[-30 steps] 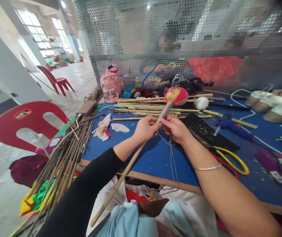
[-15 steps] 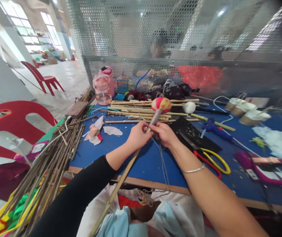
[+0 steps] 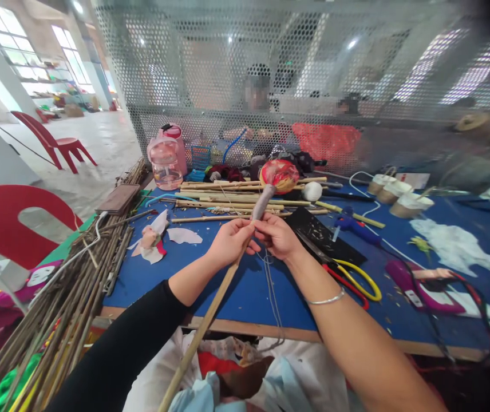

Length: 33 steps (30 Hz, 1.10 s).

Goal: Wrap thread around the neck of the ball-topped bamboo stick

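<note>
My left hand (image 3: 231, 241) is closed around a slim bamboo stick (image 3: 204, 329), which slants from my lap up over the table edge. At its upper end the stick carries a grey-wrapped neck (image 3: 263, 203) and a round red and yellow head (image 3: 280, 173). Fingers of my right hand (image 3: 278, 236) are pinched at the lower end of the grey wrap, touching my left fingertips. Grey yarn (image 3: 272, 286) hangs below my right hand in loose strands toward my lap. Whether the right fingers hold yarn or wrap is partly hidden.
Bamboo sticks (image 3: 210, 197) and a white ball (image 3: 312, 191) lie beyond my hands. To the right are scissors (image 3: 359, 280), a blue glue gun (image 3: 356, 226) and paper cups (image 3: 410, 203). Thin brown sticks (image 3: 77, 274) fill the left edge. A mesh screen (image 3: 210, 68) stands behind.
The round head has turned and shows more red and white, and it is tipped farther away. My view has swung slightly right. Both hands keep their hold on the stick.
</note>
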Each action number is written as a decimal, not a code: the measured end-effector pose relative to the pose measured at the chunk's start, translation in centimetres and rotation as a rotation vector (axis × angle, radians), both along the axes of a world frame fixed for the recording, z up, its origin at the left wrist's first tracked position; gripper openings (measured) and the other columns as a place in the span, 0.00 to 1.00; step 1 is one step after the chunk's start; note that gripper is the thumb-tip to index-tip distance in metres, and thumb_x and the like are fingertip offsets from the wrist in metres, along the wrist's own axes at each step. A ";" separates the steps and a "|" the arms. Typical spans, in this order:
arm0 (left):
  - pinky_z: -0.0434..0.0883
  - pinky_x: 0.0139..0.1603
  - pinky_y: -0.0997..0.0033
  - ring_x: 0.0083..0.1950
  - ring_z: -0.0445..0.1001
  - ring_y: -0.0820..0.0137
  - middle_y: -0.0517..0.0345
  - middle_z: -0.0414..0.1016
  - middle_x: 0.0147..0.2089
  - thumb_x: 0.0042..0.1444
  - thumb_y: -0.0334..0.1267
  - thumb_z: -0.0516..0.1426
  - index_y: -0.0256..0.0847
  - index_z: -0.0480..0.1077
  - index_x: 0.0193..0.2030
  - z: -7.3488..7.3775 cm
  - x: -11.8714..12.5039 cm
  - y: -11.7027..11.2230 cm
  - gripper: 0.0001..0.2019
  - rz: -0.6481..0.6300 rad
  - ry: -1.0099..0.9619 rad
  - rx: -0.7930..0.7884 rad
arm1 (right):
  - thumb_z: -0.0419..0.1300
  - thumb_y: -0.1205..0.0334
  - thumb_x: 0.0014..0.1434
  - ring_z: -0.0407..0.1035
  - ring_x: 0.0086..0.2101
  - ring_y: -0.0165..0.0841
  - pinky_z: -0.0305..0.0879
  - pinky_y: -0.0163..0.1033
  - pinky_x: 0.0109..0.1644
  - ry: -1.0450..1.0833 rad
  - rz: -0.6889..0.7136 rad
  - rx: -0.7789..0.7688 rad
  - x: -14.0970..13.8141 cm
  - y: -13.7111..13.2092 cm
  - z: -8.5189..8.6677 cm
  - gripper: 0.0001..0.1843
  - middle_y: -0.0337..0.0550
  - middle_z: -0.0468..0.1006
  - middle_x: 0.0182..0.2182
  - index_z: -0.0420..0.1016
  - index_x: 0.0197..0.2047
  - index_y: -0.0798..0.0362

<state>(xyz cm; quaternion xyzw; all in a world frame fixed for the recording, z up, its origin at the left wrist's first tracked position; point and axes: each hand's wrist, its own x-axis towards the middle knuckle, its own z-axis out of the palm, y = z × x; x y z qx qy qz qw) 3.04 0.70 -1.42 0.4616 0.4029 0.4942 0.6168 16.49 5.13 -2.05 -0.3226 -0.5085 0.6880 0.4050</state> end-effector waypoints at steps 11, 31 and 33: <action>0.62 0.20 0.80 0.19 0.66 0.80 0.67 0.69 0.23 0.42 0.32 0.65 0.37 0.65 0.42 -1.7 -0.1 0.4 0.20 0.345 0.292 0.088 | 0.68 0.53 0.42 0.42 0.12 0.20 0.33 0.32 0.15 -0.173 -0.113 0.016 -0.6 0.2 -0.5 0.17 0.27 0.57 0.11 0.69 0.29 0.55; 0.62 0.15 0.81 0.20 0.66 0.79 0.61 0.72 0.28 0.54 0.37 0.58 0.36 0.66 0.48 -0.2 0.1 -0.3 0.15 0.205 0.133 0.035 | 0.66 0.51 0.45 0.50 0.13 0.21 0.38 0.32 0.16 -0.112 -0.091 0.122 -0.4 0.0 0.0 0.18 0.34 0.68 0.17 0.70 0.33 0.56; 0.61 0.15 0.80 0.19 0.65 0.78 0.64 0.70 0.24 0.52 0.38 0.60 0.36 0.66 0.46 -0.4 0.2 -0.4 0.16 0.237 0.234 0.074 | 0.66 0.51 0.45 0.54 0.16 0.23 0.43 0.32 0.18 -0.136 -0.127 0.173 -0.5 0.0 0.1 0.17 0.33 0.66 0.16 0.71 0.32 0.56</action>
